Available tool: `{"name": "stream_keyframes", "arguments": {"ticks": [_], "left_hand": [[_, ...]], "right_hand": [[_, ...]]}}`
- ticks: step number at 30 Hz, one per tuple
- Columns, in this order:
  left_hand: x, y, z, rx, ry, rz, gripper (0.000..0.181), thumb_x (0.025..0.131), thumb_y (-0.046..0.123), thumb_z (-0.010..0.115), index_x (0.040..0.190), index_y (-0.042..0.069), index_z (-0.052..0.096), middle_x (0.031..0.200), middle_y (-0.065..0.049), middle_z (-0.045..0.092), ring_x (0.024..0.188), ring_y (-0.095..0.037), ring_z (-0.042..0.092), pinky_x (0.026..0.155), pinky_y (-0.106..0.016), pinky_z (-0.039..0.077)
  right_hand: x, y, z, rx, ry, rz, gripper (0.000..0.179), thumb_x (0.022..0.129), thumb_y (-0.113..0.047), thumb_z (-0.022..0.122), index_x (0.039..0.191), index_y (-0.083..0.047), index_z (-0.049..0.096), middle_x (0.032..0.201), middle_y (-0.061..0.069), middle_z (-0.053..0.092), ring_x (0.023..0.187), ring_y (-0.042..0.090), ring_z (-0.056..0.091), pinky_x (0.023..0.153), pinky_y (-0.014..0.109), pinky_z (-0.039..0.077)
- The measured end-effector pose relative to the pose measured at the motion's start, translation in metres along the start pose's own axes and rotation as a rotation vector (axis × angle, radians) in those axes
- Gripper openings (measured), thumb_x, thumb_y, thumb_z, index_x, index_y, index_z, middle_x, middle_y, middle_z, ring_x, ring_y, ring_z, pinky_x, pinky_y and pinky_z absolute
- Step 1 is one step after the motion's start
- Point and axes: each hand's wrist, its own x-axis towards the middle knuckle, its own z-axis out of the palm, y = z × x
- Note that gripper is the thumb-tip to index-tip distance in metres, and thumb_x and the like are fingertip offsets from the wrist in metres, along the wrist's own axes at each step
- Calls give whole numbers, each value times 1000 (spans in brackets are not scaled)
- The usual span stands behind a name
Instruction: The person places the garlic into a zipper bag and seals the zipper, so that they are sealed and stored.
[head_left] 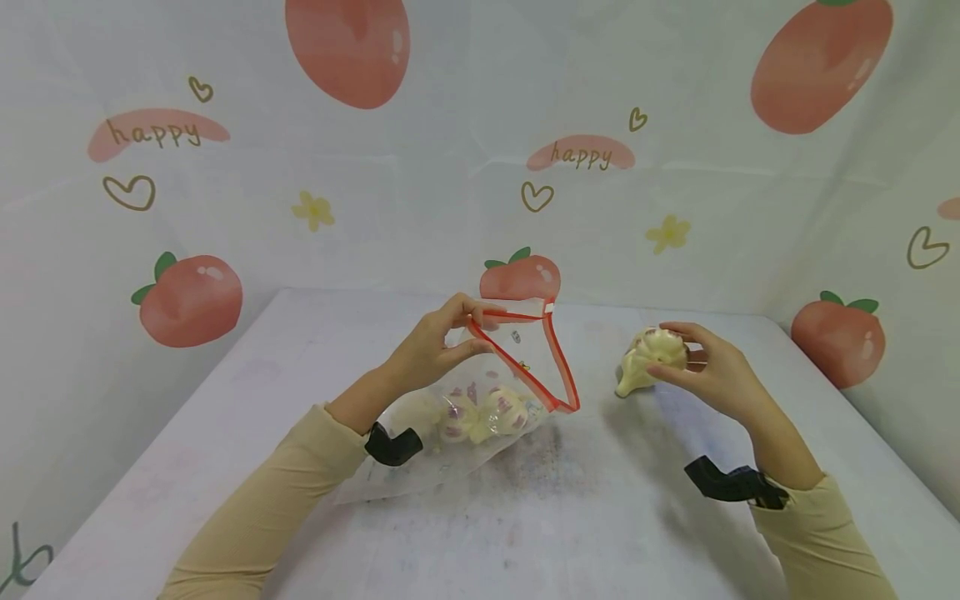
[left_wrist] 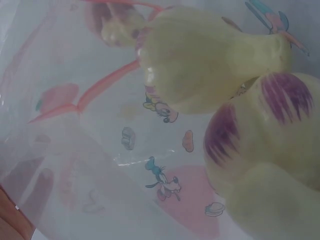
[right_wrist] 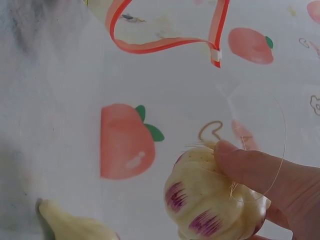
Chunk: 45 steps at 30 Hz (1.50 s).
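Observation:
My left hand [head_left: 482, 327] pinches the red zip rim [head_left: 558, 367] of a clear plastic bag [head_left: 420, 450] and holds its mouth up and open toward the right. Inside lie pale garlic bulbs [head_left: 487, 412] with purple streaks, which fill the left wrist view as garlic bulbs [left_wrist: 265, 135] behind cartoon-printed film. My right hand [head_left: 670, 350] grips another garlic bulb [head_left: 654, 343] just right of the bag's mouth, above the table. In the right wrist view my fingers [right_wrist: 250, 167] curl over that bulb [right_wrist: 210, 207], with the red rim [right_wrist: 160, 45] ahead.
A second pale garlic piece [head_left: 628, 379] lies on the table below the held bulb, also seen as a garlic piece [right_wrist: 70, 225]. The white table [head_left: 570, 517] is walled by a peach-printed cloth [head_left: 187, 300] at the back and both sides.

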Motion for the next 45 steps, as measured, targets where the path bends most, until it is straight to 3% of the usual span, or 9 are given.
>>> {"name": "stream_keyframes", "arguments": {"ticks": [13,19,27,34,40,45], "left_hand": [[1,0,1,5,-2,1,31,82,12,68,99,3,43,103,-15,67,105,-30,65,95,-43,49],[1,1,1,10,0,8,31,82,11,68,97,4,42,104,-16,66,104,-30,65,95,-43,50],[1,1,1,10,-1,-7,31,81,8,69,98,3,43,104,-16,68,107,-31,64,96,-43,49],[1,1,1,10,-3,-2,30,82,9,67,100,3,44,104,-16,67,107,-32,64,95,-43,50],[1,0,1,3,-8,1,30,82,9,68,100,3,44,105,-16,66,106,-31,64,94,-44,50],[1,1,1,3,-9,-1,31,82,11,68,96,4,41,108,-15,63,106,-30,64,96,-43,49]], "right_hand": [[-2,-13,3,-22,7,-21,60,85,-28,69,134,-5,44,128,26,51,105,48,58,85,56,50],[-3,-16,5,-20,2,-30,61,85,-28,70,134,-5,44,126,25,52,104,46,59,81,53,52],[-4,-26,6,-9,31,-81,59,82,-23,72,132,-4,47,123,22,55,100,40,62,78,38,55],[-4,-36,13,13,68,-166,57,79,-19,76,128,-5,51,116,16,60,96,29,64,77,6,44],[-3,-44,19,37,57,-214,57,77,-18,77,127,-7,52,112,11,61,89,-5,57,78,6,45],[-1,-50,24,55,35,-233,58,77,-18,77,128,-7,52,112,10,60,90,-1,58,79,5,45]]}}
